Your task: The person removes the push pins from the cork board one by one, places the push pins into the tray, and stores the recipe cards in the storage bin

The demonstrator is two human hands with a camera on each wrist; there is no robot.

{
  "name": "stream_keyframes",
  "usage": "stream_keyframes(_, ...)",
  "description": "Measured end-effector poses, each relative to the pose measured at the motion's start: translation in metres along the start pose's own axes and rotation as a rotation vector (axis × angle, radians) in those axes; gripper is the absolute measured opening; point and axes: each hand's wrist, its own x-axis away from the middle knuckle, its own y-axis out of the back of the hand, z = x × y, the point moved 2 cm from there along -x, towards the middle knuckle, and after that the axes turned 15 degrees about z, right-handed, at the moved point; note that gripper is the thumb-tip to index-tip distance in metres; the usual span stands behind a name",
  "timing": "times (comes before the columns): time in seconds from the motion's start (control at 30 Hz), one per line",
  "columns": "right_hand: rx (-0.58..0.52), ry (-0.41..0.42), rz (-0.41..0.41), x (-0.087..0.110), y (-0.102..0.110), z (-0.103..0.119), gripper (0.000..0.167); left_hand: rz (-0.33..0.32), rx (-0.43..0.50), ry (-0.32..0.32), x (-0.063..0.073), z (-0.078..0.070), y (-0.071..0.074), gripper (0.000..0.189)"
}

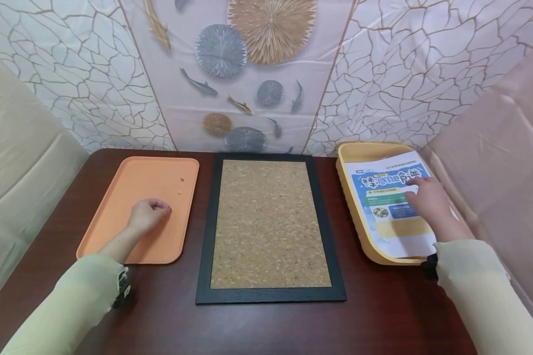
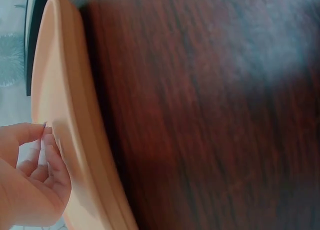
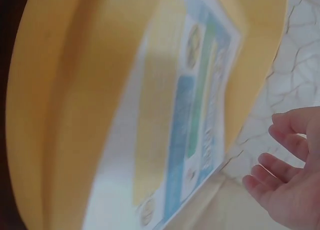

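My left hand [image 1: 147,216] is over the orange tray [image 1: 135,197], thumb and index fingertips pinched together on a tiny dark pin-like piece [image 2: 45,124]. The other fingers curl loosely below in the left wrist view. Two small bits, one brownish [image 1: 182,180] and one pale [image 1: 179,193], lie on the tray beyond the hand. Over the yellow bin [image 1: 360,222], my right hand [image 1: 435,204] has its fingers apart and loosely bent, holding nothing. Below it a printed sheet [image 1: 399,241] with blue and green blocks lies in the bin.
A cork board [image 1: 271,227] with a black frame [image 1: 271,295] lies between the tray and the bin. All three are on a dark wooden table [image 1: 266,328]. A patterned backdrop [image 1: 257,113] stands behind, with padded side panels [image 1: 493,162] at the sides.
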Motion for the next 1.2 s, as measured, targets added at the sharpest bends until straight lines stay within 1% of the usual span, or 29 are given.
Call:
stream_keyframes(0.17, -0.02, 0.05, 0.037, 0.002, -0.006, 0.021, 0.038, -0.008, -0.041, 0.023, -0.001, 0.004, -0.002, 0.023)
stream_keyframes(0.23, -0.013, 0.069, 0.043, 0.003, -0.008, 0.027, 0.037, -0.012, -0.048, 0.019, -0.002, 0.005, -0.002, 0.023)
stream_keyframes(0.33, -0.002, 0.068, 0.054, 0.004, -0.009, 0.033, 0.037, -0.015, -0.051, 0.002, -0.003, 0.007, -0.003, 0.023)
stream_keyframes(0.47, 0.009, 0.064, 0.069, 0.005, -0.01, 0.038, 0.036, -0.013, -0.048, -0.015, -0.002, 0.006, -0.003, 0.024)
stream_keyframes(0.53, 0.011, 0.077, 0.069, 0.006, -0.01, 0.04, 0.036, -0.014, -0.041, -0.017, -0.001, 0.004, -0.001, 0.025)
stream_keyframes(0.63, 0.016, 0.098, 0.064, 0.006, -0.01, 0.043, 0.036, -0.005, 0.0, -0.026, 0.0, -0.001, 0.003, 0.026)
stream_keyframes(0.73, 0.026, 0.115, 0.051, 0.006, -0.009, 0.047, 0.036, -0.043, 0.002, -0.085, -0.001, -0.012, 0.012, 0.027)
stream_keyframes(0.8, 0.02, 0.121, 0.034, 0.005, -0.008, 0.052, 0.037, -0.1, -0.022, -0.149, -0.003, -0.023, 0.019, 0.027)
stream_keyframes(0.87, -0.002, 0.129, 0.006, 0.005, -0.006, 0.06, 0.041, -0.162, -0.046, -0.196, -0.004, -0.035, 0.026, 0.028)
stream_keyframes(0.9, -0.015, 0.134, -0.012, 0.004, -0.005, 0.064, 0.044, -0.185, -0.04, -0.214, -0.004, -0.042, 0.03, 0.03)
stream_keyframes(0.97, -0.05, 0.149, -0.053, 0.005, -0.003, 0.075, 0.05, -0.215, 0.0, -0.238, -0.003, -0.056, 0.036, 0.033)
stream_keyframes(1.03, -0.086, 0.181, -0.098, 0.006, -0.002, 0.086, 0.056, -0.241, 0.045, -0.257, 0.0, -0.072, 0.04, 0.037)
stream_keyframes(1.1, -0.116, 0.226, -0.134, 0.008, -0.002, 0.097, 0.061, -0.263, 0.078, -0.294, 0.003, -0.086, 0.043, 0.04)
stream_keyframes(1.17, -0.137, 0.285, -0.163, 0.012, -0.004, 0.107, 0.063, -0.278, 0.067, -0.351, 0.006, -0.099, 0.044, 0.041)
stream_keyframes(1.2, -0.142, 0.313, -0.171, 0.014, -0.006, 0.112, 0.064, -0.274, 0.048, -0.386, 0.008, -0.105, 0.044, 0.042)
